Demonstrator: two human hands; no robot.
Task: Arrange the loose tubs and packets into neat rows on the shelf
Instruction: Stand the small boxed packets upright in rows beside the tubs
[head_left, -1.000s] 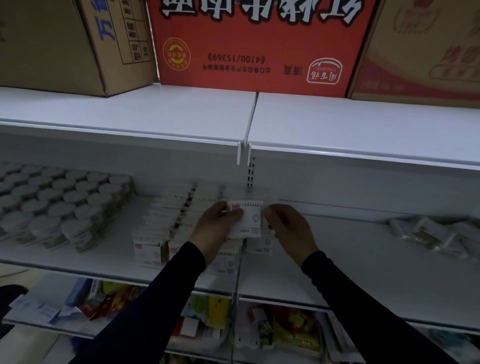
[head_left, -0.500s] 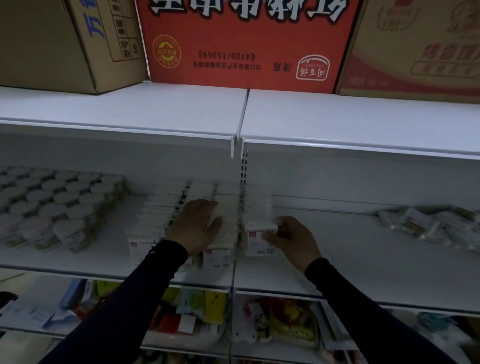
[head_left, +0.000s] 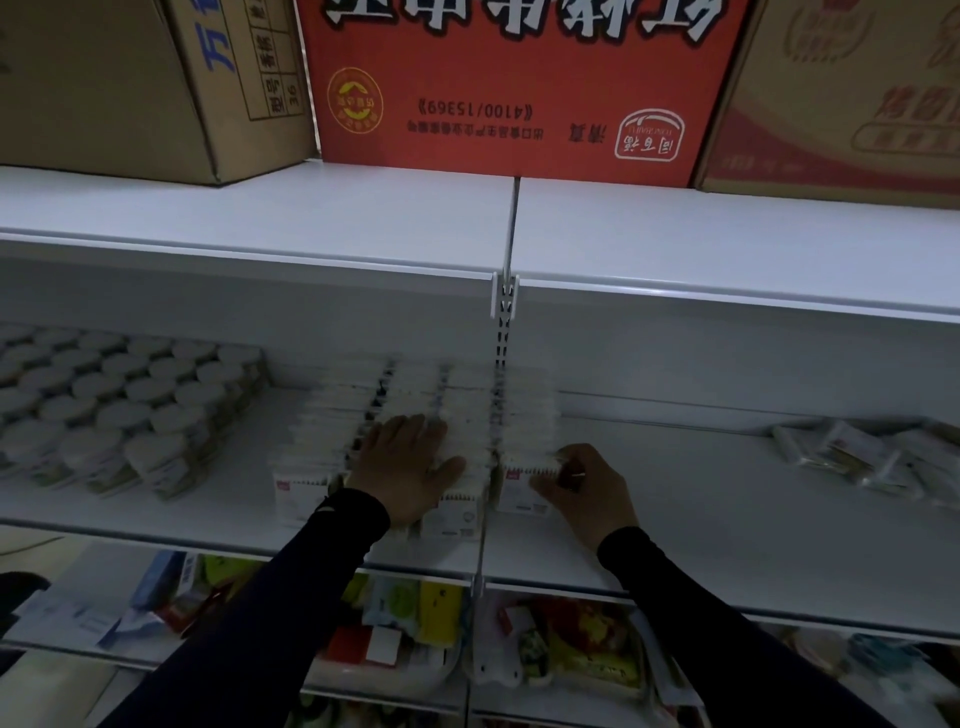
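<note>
We rest our left hand (head_left: 402, 467) flat on the cotton-swab packet rows (head_left: 415, 410); just right, our right hand (head_left: 584, 488) pinches the front packet (head_left: 519, 493). Likely light and crushable; best gripped by its side edges.

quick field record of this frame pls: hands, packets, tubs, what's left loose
left hand: flat on top of the packet rows
right hand: pinches the front packet of the rightmost row
tubs: in rows, shelf left
loose packets: heaped far right, untouched
</note>
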